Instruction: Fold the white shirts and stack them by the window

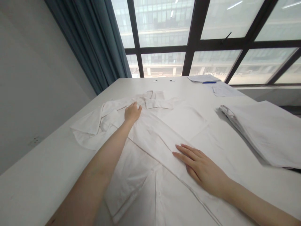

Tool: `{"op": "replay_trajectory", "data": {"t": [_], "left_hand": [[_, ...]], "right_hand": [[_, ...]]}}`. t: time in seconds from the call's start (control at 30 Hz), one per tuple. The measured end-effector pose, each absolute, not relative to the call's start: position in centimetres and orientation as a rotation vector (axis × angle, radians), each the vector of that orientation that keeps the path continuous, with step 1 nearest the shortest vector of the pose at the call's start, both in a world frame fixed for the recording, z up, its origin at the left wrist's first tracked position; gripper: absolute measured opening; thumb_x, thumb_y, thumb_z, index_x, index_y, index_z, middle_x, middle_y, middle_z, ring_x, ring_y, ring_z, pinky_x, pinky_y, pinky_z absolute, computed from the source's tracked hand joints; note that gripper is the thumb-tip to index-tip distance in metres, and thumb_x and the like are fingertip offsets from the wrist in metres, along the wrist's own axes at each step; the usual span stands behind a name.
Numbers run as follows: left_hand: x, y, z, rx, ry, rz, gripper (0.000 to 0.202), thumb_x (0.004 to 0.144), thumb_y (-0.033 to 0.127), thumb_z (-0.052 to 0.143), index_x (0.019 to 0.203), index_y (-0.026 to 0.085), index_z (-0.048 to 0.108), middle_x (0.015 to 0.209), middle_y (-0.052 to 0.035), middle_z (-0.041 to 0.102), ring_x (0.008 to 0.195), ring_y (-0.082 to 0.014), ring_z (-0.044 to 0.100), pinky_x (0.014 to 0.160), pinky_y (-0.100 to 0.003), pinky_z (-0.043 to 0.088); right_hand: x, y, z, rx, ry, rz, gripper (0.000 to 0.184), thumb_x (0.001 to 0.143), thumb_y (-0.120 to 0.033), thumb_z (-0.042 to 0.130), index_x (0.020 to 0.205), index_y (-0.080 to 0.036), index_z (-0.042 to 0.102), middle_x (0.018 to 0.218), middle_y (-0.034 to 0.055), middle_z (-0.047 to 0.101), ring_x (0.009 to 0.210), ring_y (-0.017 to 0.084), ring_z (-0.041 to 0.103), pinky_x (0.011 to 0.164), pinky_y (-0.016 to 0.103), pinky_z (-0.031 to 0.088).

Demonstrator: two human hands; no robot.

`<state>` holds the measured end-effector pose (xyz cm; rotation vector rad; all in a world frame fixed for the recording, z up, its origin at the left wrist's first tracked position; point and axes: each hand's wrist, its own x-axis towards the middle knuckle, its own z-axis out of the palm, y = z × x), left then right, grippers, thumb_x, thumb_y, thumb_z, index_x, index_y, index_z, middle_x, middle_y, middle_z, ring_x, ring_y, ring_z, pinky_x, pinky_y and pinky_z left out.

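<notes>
A white shirt point(143, 157) lies spread on the table, its collar point(160, 103) toward the far side. My left hand point(133, 112) reaches out to the shoulder area just left of the collar, its fingers curled on the fabric there; their tips are partly hidden. Nearer to me, my right hand point(199, 168) rests flat with fingers stretched over a long band of cloth that runs diagonally across the shirt. To the left, a sleeve-like part point(91, 125) lies bunched and creased.
A stack of folded white cloth point(270, 131) sits on the right of the white table point(56, 157). Papers point(227, 90) with a blue pen point(209, 82) lie at the far right edge. Beyond stand windows and a blue curtain point(94, 40); a grey wall is on the left.
</notes>
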<state>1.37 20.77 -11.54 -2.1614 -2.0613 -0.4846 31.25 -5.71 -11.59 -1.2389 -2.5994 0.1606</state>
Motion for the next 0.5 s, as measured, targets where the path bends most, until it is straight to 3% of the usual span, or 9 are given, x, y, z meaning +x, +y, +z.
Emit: {"op": "replay_trajectory", "data": {"t": [0.2,0.33,0.5], "left_hand": [[2.1,14.9,-11.4,-2.407,-1.875,-0.372,0.057,0.096,0.038,0.034,0.146,0.012,0.039,0.153,-0.0111,0.041,0.141,-0.0208,0.038,0.113,-0.034,0.032],[2.4,9.3,-12.1,-2.673,-1.572,-0.147,0.058,0.098,0.045,0.032,0.15,0.02,0.034,0.159,-0.0083,0.029,0.148,-0.0237,0.023,0.119,-0.047,0.02],[0.4,6.9,-12.0,-2.7,-1.541,-0.025,0.059,0.1,0.049,0.027,0.153,0.024,0.028,0.161,-0.0046,0.023,0.149,-0.0211,0.018,0.12,-0.046,0.016]], "right_hand": [[31.2,-5.7,-11.6,-1.239,-2.57,0.186,0.055,0.091,-0.012,0.043,0.144,-0.027,0.047,0.152,0.0056,0.044,0.139,0.024,0.04,0.109,0.047,0.042],[31.3,-5.7,-12.0,-1.217,-2.547,0.178,0.055,0.091,-0.013,0.044,0.144,-0.028,0.047,0.152,0.0052,0.044,0.139,0.024,0.04,0.109,0.047,0.042],[31.4,-5.8,-12.3,-1.204,-2.554,0.169,0.053,0.093,-0.013,0.042,0.144,-0.027,0.047,0.152,0.0051,0.044,0.14,0.022,0.039,0.11,0.046,0.042]]}}
